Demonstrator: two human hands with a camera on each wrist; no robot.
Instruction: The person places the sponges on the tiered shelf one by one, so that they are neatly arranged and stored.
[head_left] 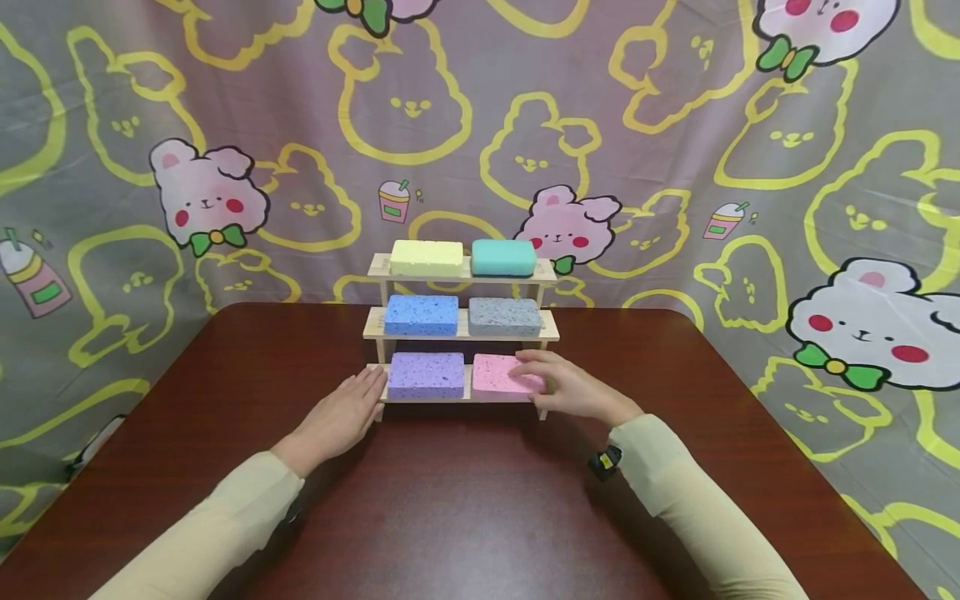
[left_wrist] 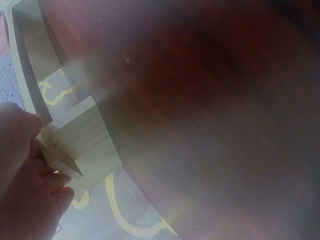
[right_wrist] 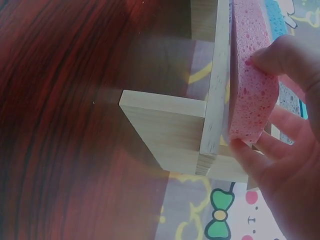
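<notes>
A pink sponge lies at the right end of the bottom step of a three-tier wooden rack. My right hand grips this sponge by its right part, thumb on one face and fingers round the end, as the right wrist view shows the sponge up close. On the same step, a purple sponge sits to the left. My left hand is beside it and holds the step's left end, with the thumb and fingers around the board end in the left wrist view.
Blue and grey sponges occupy the middle step. On the top step are a pale yellow and a teal one. The rack stands toward the far edge of a dark brown table, before a patterned curtain.
</notes>
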